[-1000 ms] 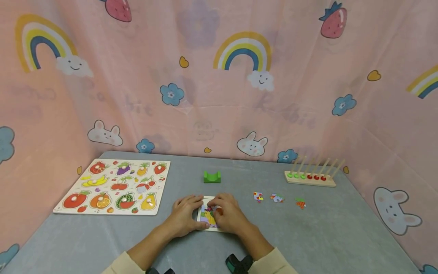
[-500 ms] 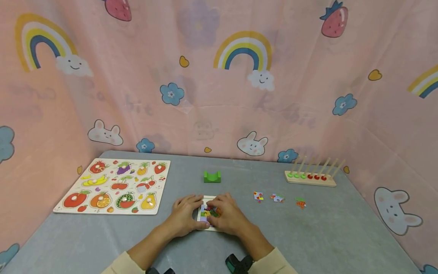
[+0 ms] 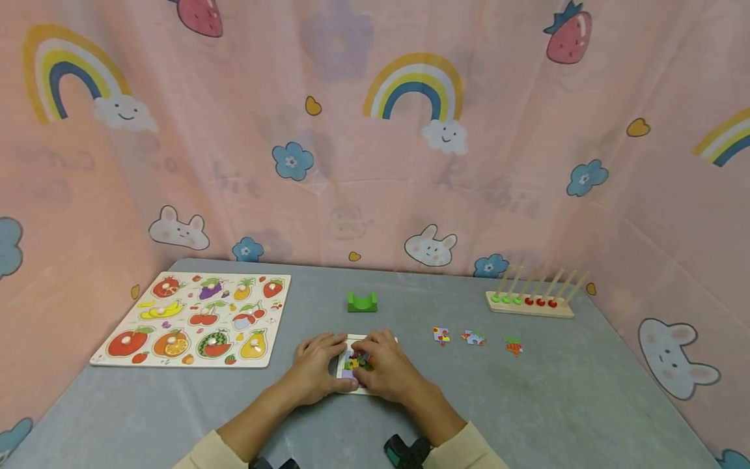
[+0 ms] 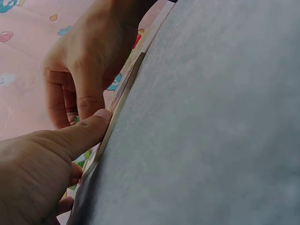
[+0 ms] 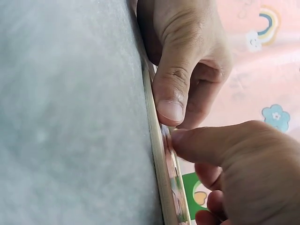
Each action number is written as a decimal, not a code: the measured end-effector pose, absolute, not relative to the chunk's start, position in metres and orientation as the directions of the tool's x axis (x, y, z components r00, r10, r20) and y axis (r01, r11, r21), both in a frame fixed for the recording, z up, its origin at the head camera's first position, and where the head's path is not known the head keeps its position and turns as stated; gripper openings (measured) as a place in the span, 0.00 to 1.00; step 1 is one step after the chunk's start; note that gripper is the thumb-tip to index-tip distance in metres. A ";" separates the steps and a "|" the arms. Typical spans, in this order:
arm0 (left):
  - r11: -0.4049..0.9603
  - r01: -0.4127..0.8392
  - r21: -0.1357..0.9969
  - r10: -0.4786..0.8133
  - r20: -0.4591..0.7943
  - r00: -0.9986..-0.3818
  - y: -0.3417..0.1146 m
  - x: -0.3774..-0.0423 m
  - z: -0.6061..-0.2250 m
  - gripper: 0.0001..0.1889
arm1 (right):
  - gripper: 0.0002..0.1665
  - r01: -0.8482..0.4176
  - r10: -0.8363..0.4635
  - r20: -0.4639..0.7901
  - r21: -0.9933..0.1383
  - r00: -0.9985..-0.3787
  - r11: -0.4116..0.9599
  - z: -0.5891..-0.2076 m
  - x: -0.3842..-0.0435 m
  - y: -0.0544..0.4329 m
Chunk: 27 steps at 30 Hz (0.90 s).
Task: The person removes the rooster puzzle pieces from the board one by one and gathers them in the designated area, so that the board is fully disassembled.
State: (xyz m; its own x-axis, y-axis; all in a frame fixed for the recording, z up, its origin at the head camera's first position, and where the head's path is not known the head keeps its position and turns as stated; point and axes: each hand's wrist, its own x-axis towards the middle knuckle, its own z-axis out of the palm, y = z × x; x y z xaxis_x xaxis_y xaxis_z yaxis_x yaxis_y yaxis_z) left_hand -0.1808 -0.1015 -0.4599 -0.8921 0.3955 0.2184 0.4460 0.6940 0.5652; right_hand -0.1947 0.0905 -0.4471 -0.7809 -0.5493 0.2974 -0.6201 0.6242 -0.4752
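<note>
Nearest are two cream sleeves (image 3: 212, 453), with a black wrist device (image 3: 408, 451) beside the right cuff. Ahead of them, the hands come close together on opposite sides of a small framed puzzle (image 3: 355, 337), which lies flat on the grey counter (image 3: 562, 404), centred in front of the person. The left hand (image 3: 318, 368) grips the frame's left side, its thumb along the near rim and its fingers toward the far edge. The right hand (image 3: 394, 371) bends over the right part, thumb and fingertips down on the colourful picture (image 3: 355, 362); whether it pinches a piece I cannot tell. The hands cover much of that picture.

To the right, well apart from the frame, three loose pieces lie in a row: a red, yellow and white one (image 3: 441, 335), a pale blue one (image 3: 473, 337) and an orange one with a green top (image 3: 513, 346). To the left lies a white fruit board (image 3: 176, 362) with tomato, orange, watermelon, pear and bananas among its pictures.

Farther back stand a green block (image 3: 362, 303) with a hollowed top and, to the right, a wooden peg stand (image 3: 530, 312) with green and red beads (image 3: 541, 302). Behind hangs a pink curtain (image 3: 363, 189) of rainbows, rabbits and flowers, its lettering (image 3: 237, 182) too faint to read.
</note>
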 end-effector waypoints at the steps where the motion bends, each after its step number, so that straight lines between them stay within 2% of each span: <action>1: 0.696 0.444 0.565 0.397 0.213 -0.893 -0.102 -0.181 -0.460 0.38 | 0.21 -0.619 -0.546 0.303 -0.490 -0.781 0.614 -0.447 -0.195 0.090; 14: 0.712 0.451 0.538 0.399 0.218 -0.891 -0.101 -0.182 -0.460 0.37 | 0.18 -0.541 -0.463 0.321 -0.683 -0.826 0.490 -0.427 -0.190 0.101; 27: 0.707 0.456 0.540 0.406 0.219 -0.887 -0.103 -0.184 -0.464 0.38 | 0.20 -0.557 -0.397 0.400 -0.691 -0.826 0.461 -0.410 -0.181 0.125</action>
State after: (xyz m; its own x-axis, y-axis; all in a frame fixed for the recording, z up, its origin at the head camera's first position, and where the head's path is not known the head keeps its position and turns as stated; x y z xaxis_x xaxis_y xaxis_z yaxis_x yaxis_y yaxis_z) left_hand -0.1836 -0.1026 -0.4636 -0.8874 0.4057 0.2188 0.4565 0.7073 0.5398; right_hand -0.1806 0.1250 -0.4096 -0.8258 -0.3973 0.4002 -0.5566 0.4609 -0.6912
